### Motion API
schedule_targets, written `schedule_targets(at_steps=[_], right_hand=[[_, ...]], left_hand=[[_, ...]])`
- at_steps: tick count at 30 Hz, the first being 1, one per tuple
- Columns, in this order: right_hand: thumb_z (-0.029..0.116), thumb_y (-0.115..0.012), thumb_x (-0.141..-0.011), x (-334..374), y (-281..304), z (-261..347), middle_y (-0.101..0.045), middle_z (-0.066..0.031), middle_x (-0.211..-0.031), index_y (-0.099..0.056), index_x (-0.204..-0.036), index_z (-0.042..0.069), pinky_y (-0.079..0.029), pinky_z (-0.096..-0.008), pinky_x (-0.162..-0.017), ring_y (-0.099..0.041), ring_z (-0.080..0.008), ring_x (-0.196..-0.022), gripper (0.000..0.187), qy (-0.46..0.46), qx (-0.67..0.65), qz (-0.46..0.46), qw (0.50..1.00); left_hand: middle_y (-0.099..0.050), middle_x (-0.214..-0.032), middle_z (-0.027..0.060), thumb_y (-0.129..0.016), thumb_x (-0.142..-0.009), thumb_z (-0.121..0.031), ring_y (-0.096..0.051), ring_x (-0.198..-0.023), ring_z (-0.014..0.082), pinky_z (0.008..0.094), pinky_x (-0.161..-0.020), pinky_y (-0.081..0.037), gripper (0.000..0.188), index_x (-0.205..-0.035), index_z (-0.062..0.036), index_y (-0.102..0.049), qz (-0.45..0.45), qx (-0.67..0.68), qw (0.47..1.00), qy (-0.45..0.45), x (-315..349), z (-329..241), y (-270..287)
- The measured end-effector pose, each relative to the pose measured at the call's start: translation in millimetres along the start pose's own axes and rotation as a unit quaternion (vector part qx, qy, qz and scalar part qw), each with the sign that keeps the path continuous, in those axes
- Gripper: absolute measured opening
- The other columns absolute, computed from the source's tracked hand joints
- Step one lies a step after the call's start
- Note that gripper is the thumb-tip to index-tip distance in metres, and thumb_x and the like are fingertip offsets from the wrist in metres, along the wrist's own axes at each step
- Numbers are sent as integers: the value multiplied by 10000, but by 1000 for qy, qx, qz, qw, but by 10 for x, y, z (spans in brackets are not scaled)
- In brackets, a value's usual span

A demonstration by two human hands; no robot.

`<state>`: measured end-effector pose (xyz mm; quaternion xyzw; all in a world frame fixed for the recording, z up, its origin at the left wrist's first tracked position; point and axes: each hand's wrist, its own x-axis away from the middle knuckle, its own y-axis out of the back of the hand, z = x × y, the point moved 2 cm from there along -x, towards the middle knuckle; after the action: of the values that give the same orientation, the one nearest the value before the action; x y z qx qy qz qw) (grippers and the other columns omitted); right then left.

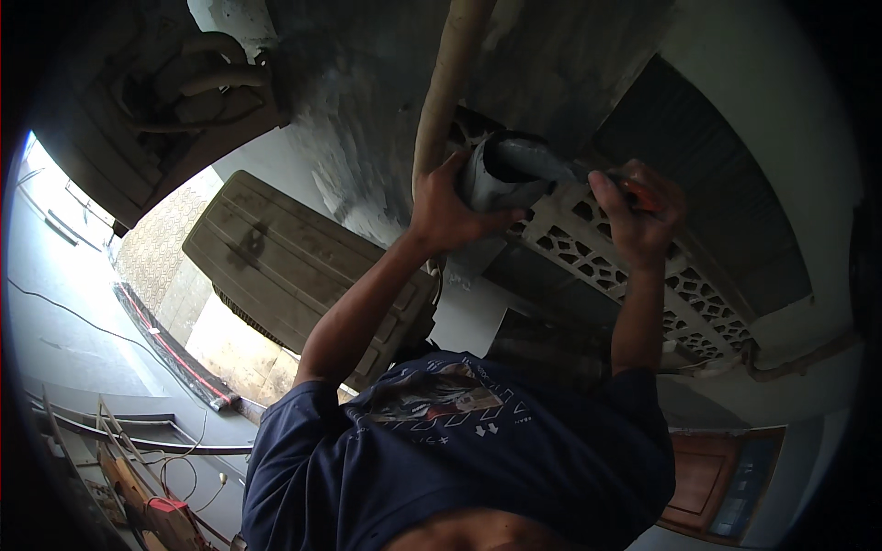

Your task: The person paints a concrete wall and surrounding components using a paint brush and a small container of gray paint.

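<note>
A: Where is the cup?
B: The grey cup point(496, 196) is held up in front of the person, tilted, its dark opening showing. The left hand point(445, 213) grips it from the side.
A: How are the fingers there?
B: Bent around the cup's wall, with the thumb stretched along its lower side. They press on it, spread rather than bunched.
A: And the right hand?
B: The right hand point(641, 220) is beside the cup, closed around a tool point(636, 194) with an orange handle. Those fingers are curled in on the handle. The tool points toward the cup's mouth, but its end is too dim for me to tell whether it touches.
A: What is just behind?
B: A wall point(358, 96), dark and blotchy grey. A beige pipe point(447, 87) runs down it and passes behind the left hand. Behind the right forearm is a pale lattice point(588, 253) with patterned openings, running along a dark panel point(712, 184).
A: Farther out?
B: Left of the left forearm, a big ribbed casing point(294, 266) with a dark stain. Below the hands, the person's navy shirt point(478, 477) with a printed front. At lower right, a brown door point(703, 477); at lower left, a red thing point(172, 517) among boards and cords.
</note>
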<state>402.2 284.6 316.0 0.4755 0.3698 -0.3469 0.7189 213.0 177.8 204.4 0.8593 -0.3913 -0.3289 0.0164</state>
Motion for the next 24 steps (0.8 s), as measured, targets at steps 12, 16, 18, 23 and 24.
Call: schedule_targets(at_steps=[12, 16, 18, 23, 24], right_hand=[[140, -805, -756, -1015, 510, 93, -581, -18, -617, -633, -683, 74, -419, -299, -442, -572, -150, -487, 198, 225, 231, 33, 946], [113, -794, -748, -1619, 833, 68, -526, -12, -693, -613, -746, 42, -423, -306, -462, -541, -173, -569, 194, 416, 490, 67, 763], [170, -761, -806, -1976, 1045, 96, -429, -62, -533, -453, -602, 41, -322, -329, -453, -376, -148, -452, 392, 332, 361, 15, 871], [120, -768, -788, -2339, 1186, 297, -452, -68, -545, -497, -625, 42, -368, -306, -446, -421, -162, -436, 325, 439, 428, -106, 783], [120, -768, -788, -2251, 1164, 315, -452, -68, -545, -497, -625, 42, -368, -306, -446, -421, -162, -436, 325, 438, 427, -104, 784]], left_hand=[[-681, -1064, 186, -906, -584, -369, -671, -986, 259, 362, -898, -530, 836, -1184, 103, -566, -38, 14, 999, -2, -470, -361, -74], [-680, -1035, 249, -882, -559, -438, -685, -975, 298, 370, -902, -533, 895, -1168, 136, -566, -9, 48, 998, 41, -588, -442, -81], [-679, -1035, 250, -883, -561, -433, -685, -976, 298, 369, -902, -533, 890, -1167, 136, -568, -3, 56, 998, 38, -607, -470, -67], [-684, -1030, 231, -886, -566, -417, -686, -965, 287, 365, -891, -536, 844, -1147, 118, -588, -5, 53, 998, 30, -492, -407, -24], [-684, -1030, 231, -886, -566, -417, -686, -965, 287, 365, -891, -536, 844, -1147, 118, -588, -4, 54, 998, 32, -450, -374, -23]])
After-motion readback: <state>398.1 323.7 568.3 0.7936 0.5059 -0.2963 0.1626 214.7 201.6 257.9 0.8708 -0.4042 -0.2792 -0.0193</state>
